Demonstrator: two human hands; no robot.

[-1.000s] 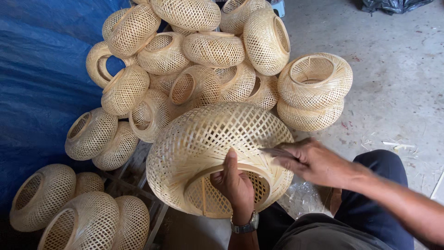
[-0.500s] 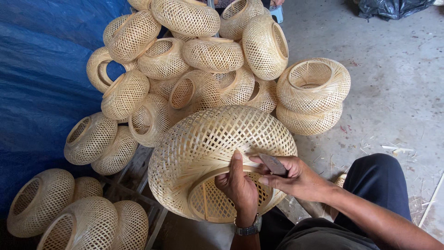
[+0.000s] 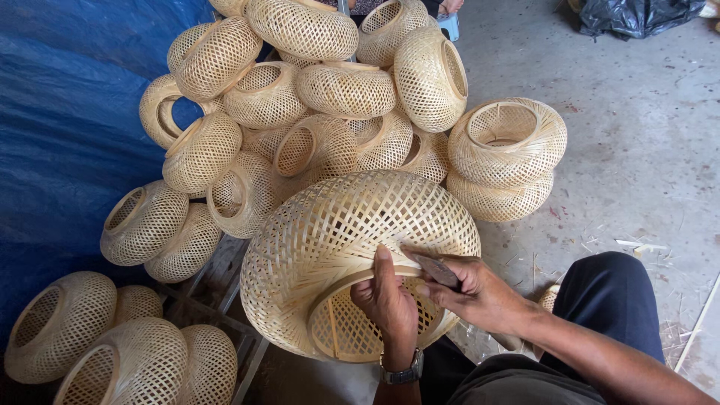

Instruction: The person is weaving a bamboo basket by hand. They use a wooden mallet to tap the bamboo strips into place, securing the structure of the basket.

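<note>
Head view: big woven shade (image 3: pixel 352 255) propped on the lap, opening turned toward the body, rim ring facing up at the wearer. Left hand (image 3: pixel 386 300) hooked over that rim, thumb pressed flat along the outside weave, fingers curled inside, so a firm grip on the shade. Right hand (image 3: pixel 480 289) closed around a small dark blade (image 3: pixel 435 268), tip laid right at the rim, just beside the left thumb. Risky spot, by the look of it: blade and thumb nearly touching, so one slip off the springy strips could nick the thumb or cut a good strand. Could also roll off the knee if the left hold loosens, round as it is. Hollow inside, nothing in it but the crossed ribs of the frame. Behind, a heap of smaller shades (image 3: pixel 300 97) piled loosely against the blue tarp (image 3: pixel 67 112), all of them hollow too, openings pointing every way; two stacked (image 3: pixel 506 154) apart on the concrete floor (image 3: pixel 637 112), more (image 3: pixel 112 352) at lower left. Black bag (image 3: pixel 637 15) at the top corner, contents hidden. Loose pile, could tumble if bumped.
</note>
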